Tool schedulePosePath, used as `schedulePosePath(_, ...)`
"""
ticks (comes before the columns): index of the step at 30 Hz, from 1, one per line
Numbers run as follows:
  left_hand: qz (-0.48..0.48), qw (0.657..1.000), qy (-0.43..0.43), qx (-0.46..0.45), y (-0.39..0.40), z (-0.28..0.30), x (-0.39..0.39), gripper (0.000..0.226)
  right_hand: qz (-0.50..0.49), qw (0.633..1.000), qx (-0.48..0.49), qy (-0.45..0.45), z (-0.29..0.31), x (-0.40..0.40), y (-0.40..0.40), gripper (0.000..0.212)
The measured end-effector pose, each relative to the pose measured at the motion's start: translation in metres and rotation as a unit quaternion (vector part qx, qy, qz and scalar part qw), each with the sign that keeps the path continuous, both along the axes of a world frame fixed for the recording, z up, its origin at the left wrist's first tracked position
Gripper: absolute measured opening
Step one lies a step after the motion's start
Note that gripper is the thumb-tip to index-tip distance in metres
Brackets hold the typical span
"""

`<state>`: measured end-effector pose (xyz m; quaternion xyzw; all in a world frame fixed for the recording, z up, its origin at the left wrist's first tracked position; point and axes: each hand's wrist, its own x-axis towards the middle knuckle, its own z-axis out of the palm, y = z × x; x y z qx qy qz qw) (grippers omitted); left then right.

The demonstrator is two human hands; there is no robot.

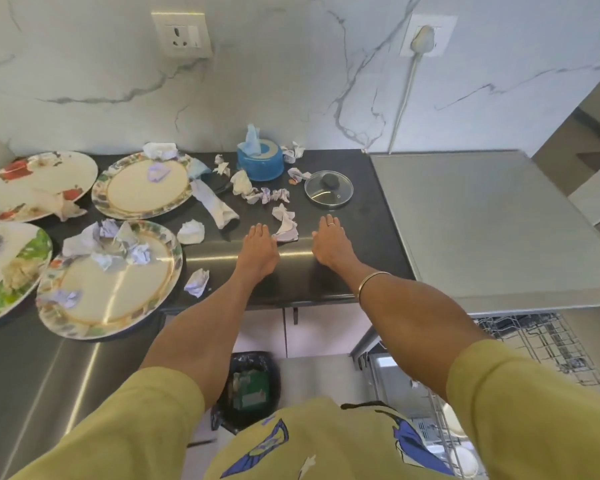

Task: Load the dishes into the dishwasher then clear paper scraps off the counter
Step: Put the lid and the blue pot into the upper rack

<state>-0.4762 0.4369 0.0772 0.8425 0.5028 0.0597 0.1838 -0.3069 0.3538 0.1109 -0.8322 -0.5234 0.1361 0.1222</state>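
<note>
- Dishes sat untouched on the left of the counter: four plates, none in my grasp; my left hand and right hand both lay flat, fingers straight, holding nothing
- Between the two hands lay a crumpled paper scrap, just beside the left fingertips
- Further out, more scraps ringed a blue tissue tub and a glass lid; a pale rolled cloth lay near the upper bordered plate
- The near bordered plate carried a heap of scraps; the red-flowered plate and the green-leaf plate also held debris
- The dishwasher rack stood pulled out low on my right, under the steel top
- Risk, as I judged it: lifting a plate level would be hard, and any tilt would shed paper onto the floor or into the rack; the near plate overhung the edge and a nudge might tip it
- The green-leaf plate was cut off by the frame; the rack's lower part was hidden by my sleeve, so free slots were unclear; the bin below was partly hidden by my arm
</note>
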Motion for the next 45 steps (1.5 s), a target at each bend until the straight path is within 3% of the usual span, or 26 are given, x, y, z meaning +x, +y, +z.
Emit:
schedulePosePath(13, 0.025, 0.998, -0.060, 0.016, 0.074, 0.006, 0.045, 0.048, 0.009, 0.996, 0.083, 0.022, 0.005, 0.064, 0.088, 0.051)
schedulePosePath(17, 0.062, 0.994, -0.072, 0.046, 0.105, 0.003, 0.058, 0.026, 0.017, 0.995, 0.099, 0.017, 0.013, 0.094, 0.119, 0.040)
schedulePosePath(23, 0.188, 0.981, -0.037, 0.034, 0.135, 0.007, 0.069, 0.018, 0.009, 0.999, 0.048, 0.006, 0.015, 0.124, 0.153, 0.038)
schedulePosePath(28, 0.226, 0.973, 0.005, 0.037, 0.158, 0.012, 0.064, 0.021, 0.014, 1.000, -0.010, -0.016, 0.005, 0.138, 0.167, 0.046)
schedulePosePath(37, 0.232, 0.973, 0.010, 0.022, 0.209, 0.012, 0.042, 0.033, 0.037, 0.998, -0.049, -0.022, -0.003, 0.152, 0.191, 0.040)
schedulePosePath(45, 0.191, 0.980, 0.060, -0.016, 0.245, -0.008, 0.020, 0.026, 0.013, 0.999, -0.045, -0.018, -0.005, 0.150, 0.213, 0.047)
